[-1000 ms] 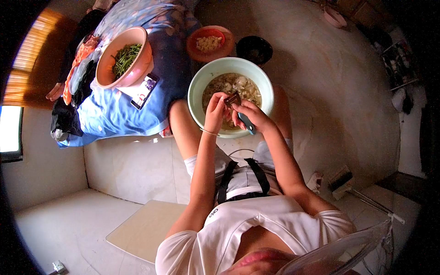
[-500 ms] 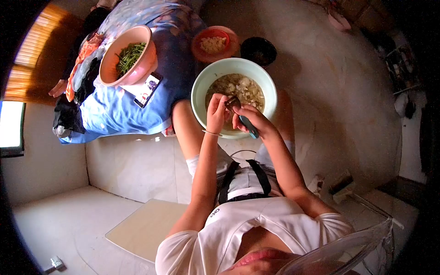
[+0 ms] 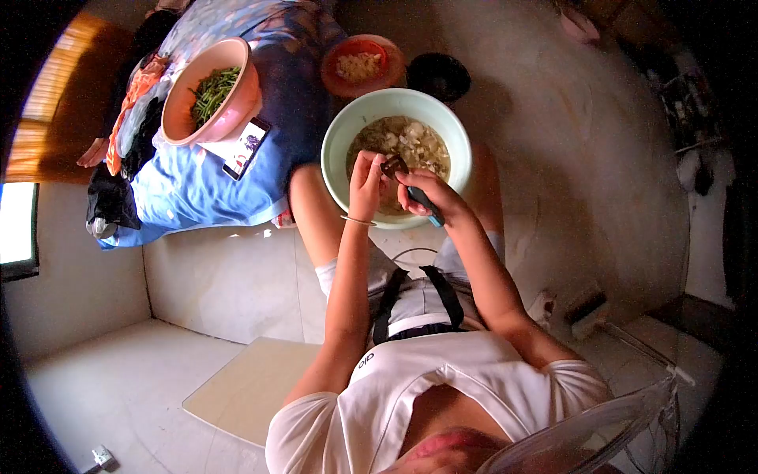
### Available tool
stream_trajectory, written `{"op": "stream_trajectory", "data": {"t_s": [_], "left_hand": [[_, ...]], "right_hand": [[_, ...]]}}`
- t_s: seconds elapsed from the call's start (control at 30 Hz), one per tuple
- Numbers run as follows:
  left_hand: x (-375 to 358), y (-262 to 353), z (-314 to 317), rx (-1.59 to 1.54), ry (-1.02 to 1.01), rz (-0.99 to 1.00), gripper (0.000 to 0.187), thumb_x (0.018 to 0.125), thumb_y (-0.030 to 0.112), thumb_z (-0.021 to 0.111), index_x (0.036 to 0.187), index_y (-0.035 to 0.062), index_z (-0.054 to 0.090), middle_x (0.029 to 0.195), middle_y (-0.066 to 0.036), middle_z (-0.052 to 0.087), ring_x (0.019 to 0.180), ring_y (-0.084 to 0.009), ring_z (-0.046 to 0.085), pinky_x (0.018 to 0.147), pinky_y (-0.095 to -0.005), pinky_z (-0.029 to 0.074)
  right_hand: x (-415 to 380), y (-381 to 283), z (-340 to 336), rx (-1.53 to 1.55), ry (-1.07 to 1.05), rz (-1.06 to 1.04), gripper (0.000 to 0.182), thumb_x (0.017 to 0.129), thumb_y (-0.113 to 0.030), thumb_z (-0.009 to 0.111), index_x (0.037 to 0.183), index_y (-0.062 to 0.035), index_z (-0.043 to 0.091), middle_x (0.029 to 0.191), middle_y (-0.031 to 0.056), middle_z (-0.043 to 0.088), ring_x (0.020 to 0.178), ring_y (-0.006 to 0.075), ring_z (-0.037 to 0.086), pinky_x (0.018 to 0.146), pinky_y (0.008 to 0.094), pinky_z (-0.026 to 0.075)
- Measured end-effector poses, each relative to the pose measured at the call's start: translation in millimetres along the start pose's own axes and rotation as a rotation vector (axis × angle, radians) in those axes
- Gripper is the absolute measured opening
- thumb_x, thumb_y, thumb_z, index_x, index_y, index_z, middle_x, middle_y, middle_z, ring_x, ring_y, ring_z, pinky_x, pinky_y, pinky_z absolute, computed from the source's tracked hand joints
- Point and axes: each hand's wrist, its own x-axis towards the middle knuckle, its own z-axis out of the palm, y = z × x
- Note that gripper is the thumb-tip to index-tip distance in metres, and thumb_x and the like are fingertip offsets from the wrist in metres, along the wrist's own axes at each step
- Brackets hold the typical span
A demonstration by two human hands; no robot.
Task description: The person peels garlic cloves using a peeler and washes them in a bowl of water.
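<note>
Both hands are over a large pale green basin point(image 3: 335, 134), which sits between my knees. Cloudy water with many small whitish pieces point(image 3: 412, 141) and loose flakes fills its lower part. My right hand point(image 3: 439, 195) is closed around the teal and black handle of a short knife point(image 3: 393, 165). The dark blade points toward my left fingers. My left hand point(image 3: 365, 186) is pinched closed at the blade's tip; whatever lies between its fingertips is too small and hidden to name.
Behind the basin stand a red bowl point(image 3: 385, 59) of pale pieces and a black bowl point(image 3: 438, 77). To the left, a pink bowl point(image 3: 175, 110) of green beans and a phone point(image 3: 246, 148) rest on blue bedding point(image 3: 181, 197). A brush point(image 3: 586, 314) lies at right.
The whole view has shifted slightly, so things sit a little further left and up. Both hands keep nearly the same hold, with the knife blade still at the left fingertips.
</note>
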Motion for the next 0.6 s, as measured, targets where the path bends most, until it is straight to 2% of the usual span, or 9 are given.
{"op": "stream_trajectory", "data": {"t_s": [0.07, 0.17, 0.2, 0.3, 0.37, 0.43, 0.47, 0.53, 0.6], "left_hand": [[-1.9, 3.4, -0.2, -0.001, 0.006, -0.040, 0.015, 0.091, 0.019, 0.044, 0.082, 0.0084, 0.041, 0.062, 0.003, 0.040, 0.043, -0.0023, 0.033, 0.038, -0.0165, 0.025], [-2.0, 8.1, 6.1, 0.034, 0.069, 0.028, 0.015, 0.091, 0.020, 0.044, 0.081, 0.0085, 0.041, 0.060, 0.004, 0.037, 0.042, -0.0025, 0.031, 0.037, -0.0171, 0.024], [-3.2, 7.1, 5.4, 0.013, 0.095, -0.018, 0.016, 0.091, 0.022, 0.044, 0.081, 0.0092, 0.042, 0.060, 0.004, 0.036, 0.042, -0.0022, 0.029, 0.037, -0.0171, 0.023], [-2.0, 1.0, 6.8, -0.101, 0.103, 0.013, 0.016, 0.091, 0.023, 0.044, 0.082, 0.0103, 0.043, 0.062, 0.005, 0.037, 0.043, -0.0019, 0.029, 0.038, -0.0167, 0.023], [-1.8, -2.2, 8.7, -0.069, 0.140, 0.035, 0.014, 0.091, 0.023, 0.044, 0.083, 0.0112, 0.045, 0.065, 0.004, 0.039, 0.045, -0.0014, 0.030, 0.038, -0.0162, 0.023], [-1.8, -3.0, 9.6, -0.226, 0.116, 0.026, 0.014, 0.091, 0.022, 0.045, 0.083, 0.0107, 0.046, 0.068, 0.003, 0.042, 0.051, -0.0026, 0.035, 0.042, -0.0167, 0.029], [-1.5, -3.9, 11.5, -0.226, 0.116, 0.024, 0.014, 0.091, 0.022, 0.045, 0.083, 0.0107, 0.046, 0.068, 0.003, 0.042, 0.051, -0.0026, 0.035, 0.042, -0.0167, 0.029], [-0.1, -2.2, 17.9, -0.418, 0.134, 0.037, 0.014, 0.090, 0.022, 0.045, 0.083, 0.0099, 0.046, 0.072, 0.002, 0.045, 0.058, -0.0047, 0.042, 0.050, -0.0180, 0.036], [-1.0, 2.7, 18.6, -0.418, 0.145, -0.003, 0.013, 0.090, 0.021, 0.045, 0.085, 0.0092, 0.048, 0.075, 0.001, 0.047, 0.063, -0.0062, 0.045, 0.055, -0.0197, 0.039]], "right_hand": [[0.1, -2.3, -0.6, 0.015, -0.082, -0.031, 0.043, 0.087, -0.032, 0.046, 0.057, -0.0024, 0.052, 0.044, 0.0018, 0.046, 0.029, 0.0051, 0.034, 0.030, 0.0170, 0.024], [2.1, -0.2, 1.7, -0.007, -0.050, -0.042, 0.043, 0.084, -0.034, 0.049, 0.056, -0.0015, 0.055, 0.042, 0.0028, 0.046, 0.031, 0.0072, 0.039, 0.032, 0.0190, 0.027], [1.7, 0.1, 5.1, 0.018, -0.023, -0.065, 0.042, 0.084, -0.032, 0.049, 0.056, -0.0020, 0.054, 0.042, 0.0029, 0.046, 0.031, 0.0074, 0.039, 0.032, 0.0191, 0.027], [0.8, -0.8, 7.5, 0.036, -0.043, -0.058, 0.042, 0.084, -0.032, 0.049, 0.054, -0.0028, 0.053, 0.042, 0.0024, 0.046, 0.031, 0.0073, 0.038, 0.032, 0.0192, 0.026], [1.8, 3.1, 7.7, 0.051, -0.031, -0.065, 0.041, 0.084, -0.031, 0.050, 0.054, -0.0033, 0.053, 0.042, 0.0019, 0.045, 0.031, 0.0072, 0.038, 0.032, 0.0192, 0.026], [2.5, 5.0, 9.0, 0.062, -0.020, -0.072, 0.040, 0.084, -0.031, 0.050, 0.054, -0.0037, 0.052, 0.042, 0.0015, 0.045, 0.031, 0.0070, 0.037, 0.032, 0.0191, 0.026], [2.4, 5.8, 9.9, 0.089, -0.020, -0.083, 0.039, 0.084, -0.030, 0.050, 0.054, -0.0040, 0.052, 0.043, 0.0012, 0.044, 0.031, 0.0068, 0.037, 0.032, 0.0189, 0.026], [2.9, 8.0, 10.2, 0.116, -0.020, -0.094, 0.039, 0.084, -0.030, 0.050, 0.055, -0.0043, 0.051, 0.043, 0.0010, 0.044, 0.031, 0.0065, 0.037, 0.031, 0.0186, 0.026], [3.0, 10.7, 11.0, 0.130, -0.011, -0.077, 0.037, 0.084, -0.028, 0.050, 0.055, -0.0056, 0.050, 0.045, 0.0013, 0.046, 0.031, 0.0064, 0.037, 0.031, 0.0186, 0.026]]}}
